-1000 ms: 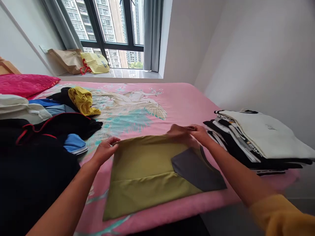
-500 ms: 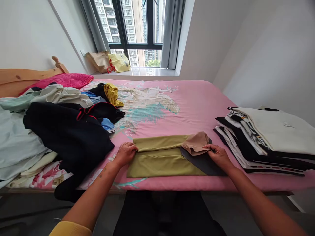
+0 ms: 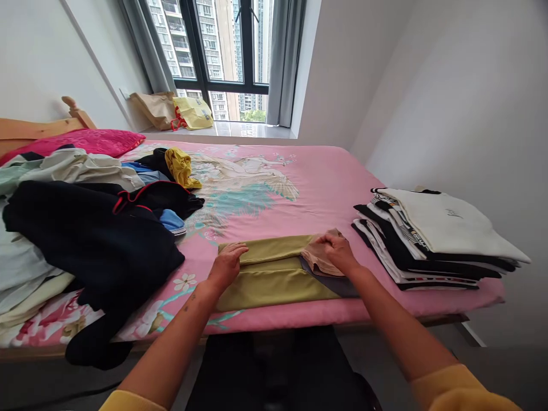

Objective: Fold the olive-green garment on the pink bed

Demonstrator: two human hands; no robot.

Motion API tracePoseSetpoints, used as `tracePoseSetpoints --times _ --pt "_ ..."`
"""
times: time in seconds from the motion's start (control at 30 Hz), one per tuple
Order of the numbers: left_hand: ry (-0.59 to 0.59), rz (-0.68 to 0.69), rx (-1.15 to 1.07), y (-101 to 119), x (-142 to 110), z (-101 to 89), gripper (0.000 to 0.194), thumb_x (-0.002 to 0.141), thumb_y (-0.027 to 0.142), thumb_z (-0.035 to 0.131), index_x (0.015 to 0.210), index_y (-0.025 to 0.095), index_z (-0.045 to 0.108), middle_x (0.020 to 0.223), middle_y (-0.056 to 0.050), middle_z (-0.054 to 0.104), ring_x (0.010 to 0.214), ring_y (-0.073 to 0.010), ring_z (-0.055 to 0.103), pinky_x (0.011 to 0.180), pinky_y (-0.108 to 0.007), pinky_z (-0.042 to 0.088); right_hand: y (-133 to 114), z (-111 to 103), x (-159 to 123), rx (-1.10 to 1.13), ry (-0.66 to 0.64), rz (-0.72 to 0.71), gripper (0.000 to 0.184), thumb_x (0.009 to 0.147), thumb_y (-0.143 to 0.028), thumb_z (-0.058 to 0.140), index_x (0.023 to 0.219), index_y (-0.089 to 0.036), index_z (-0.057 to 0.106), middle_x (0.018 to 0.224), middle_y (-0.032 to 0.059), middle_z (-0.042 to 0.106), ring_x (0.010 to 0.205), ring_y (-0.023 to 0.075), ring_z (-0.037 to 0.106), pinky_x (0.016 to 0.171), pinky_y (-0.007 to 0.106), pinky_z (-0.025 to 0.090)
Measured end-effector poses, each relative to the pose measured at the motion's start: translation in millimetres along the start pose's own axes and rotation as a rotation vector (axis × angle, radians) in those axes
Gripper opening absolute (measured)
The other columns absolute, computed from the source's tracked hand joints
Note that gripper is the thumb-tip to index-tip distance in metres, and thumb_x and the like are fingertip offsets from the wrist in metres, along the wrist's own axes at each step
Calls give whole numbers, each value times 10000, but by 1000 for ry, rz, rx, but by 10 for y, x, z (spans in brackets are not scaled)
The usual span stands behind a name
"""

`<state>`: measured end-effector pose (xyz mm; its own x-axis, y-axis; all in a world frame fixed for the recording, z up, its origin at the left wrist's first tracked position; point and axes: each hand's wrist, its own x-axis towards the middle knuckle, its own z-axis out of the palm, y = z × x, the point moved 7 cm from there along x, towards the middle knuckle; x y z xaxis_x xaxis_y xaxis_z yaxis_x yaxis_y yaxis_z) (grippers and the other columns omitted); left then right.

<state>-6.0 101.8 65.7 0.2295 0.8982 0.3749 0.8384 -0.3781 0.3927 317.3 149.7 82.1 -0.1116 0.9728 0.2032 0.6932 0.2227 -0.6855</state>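
Observation:
A folded olive-green garment (image 3: pixel 274 285) with a brown sleeve-like part (image 3: pixel 319 257) and a dark grey section (image 3: pixel 329 281) lies flat near the front edge of the bed. My left hand (image 3: pixel 229 265) rests on its left end, fingers stretched out over the upper strip. At the other end, my right hand (image 3: pixel 339 254) is closed with bent fingers on the brown cloth. Its fingertips are partly hidden behind the hand.
A stack of folded clothes (image 3: pixel 454 222), white on top, stands at the right. Loose clothes (image 3: pixel 94 228) heap up at the left, one hanging over the bed edge. The pink bed sheet (image 3: pixel 317 188) spreads between them. Bags (image 3: pixel 192 112) sit on the windowsill.
My right hand has moved left and inward along the brown cloth from the garment's right edge. My left hand's fingers have moved onto the top and straightened. The view has shifted right.

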Motion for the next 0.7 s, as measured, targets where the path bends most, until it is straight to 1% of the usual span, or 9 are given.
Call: tracePoseSetpoints --times 0.13,0.2,0.27,0.33,0.4,0.47,0.53,0.6,0.7 --pt "-157 -173 164 -71 13 358 439 866 269 420 1291 226 518 1416 -88 441 1351 -272 317 1097 -555 201 8 492 65 10 -215 -8 331 779 -237 464 1059 -186 632 1116 84 646 1059 219 571 933 349 415" --pt "-230 -260 221 -189 -50 470 500 878 370 414 1356 227 441 1481 -100 333 1385 -297 231 1092 -600 123 36 585 -9 27 -263 -50 384 775 -304 538 1137 -192 602 1233 85 588 1169 229 508 1000 361 367" --pt "-262 -289 234 -252 -78 514 504 884 394 396 1357 225 434 1489 -105 314 1388 -301 219 1086 -615 100 166 413 -91 95 -125 -5 414 821 -384 506 1187 -200 561 1222 75 593 1128 206 536 968 339 395" --pt "-213 -276 214 -195 -44 494 501 877 402 411 1334 203 452 1466 -126 354 1374 -302 257 1082 -612 134 377 81 -221 145 75 86 408 873 -435 416 1171 -189 546 1142 75 625 1035 190 579 901 316 429" --pt "-135 -184 151 50 38 485 513 863 411 444 1318 175 457 1433 -145 401 1350 -290 309 1086 -567 205 601 -227 -391 73 171 183 379 876 -461 398 1052 -180 581 1037 79 652 956 203 596 828 312 438" --pt "-115 -7 61 475 129 567 530 846 403 484 1323 175 444 1414 -139 425 1334 -271 340 1089 -504 260 795 -406 -549 -67 123 286 361 871 -482 399 907 -187 604 909 74 670 857 214 607 728 303 426" --pt "-161 176 -12 962 204 732 535 834 359 505 1341 209 424 1422 -109 420 1338 -257 334 1099 -473 261 926 -475 -666 -196 36 373 387 878 -503 373 811 -199 605 814 65 671 767 210 606 640 287 387" --pt "-212 285 -40 1369 279 920 544 822 304 511 1352 241 411 1430 -84 413 1348 -255 315 1112 -468 234 976 -479 -708 -254 -13 416 399 870 -522 383 773 -209 611 786 61 672 740 207 603 608 282 357" --pt "-234 288 -22 1690 428 1136 568 781 266 543 1338 248 429 1399 -88 445 1320 -273 348 1104 -486 226 992 -450 -661 -219 -8 468 340 794 -522 512 695 -215 618 742 54 662 741 214 601 596 278 348"
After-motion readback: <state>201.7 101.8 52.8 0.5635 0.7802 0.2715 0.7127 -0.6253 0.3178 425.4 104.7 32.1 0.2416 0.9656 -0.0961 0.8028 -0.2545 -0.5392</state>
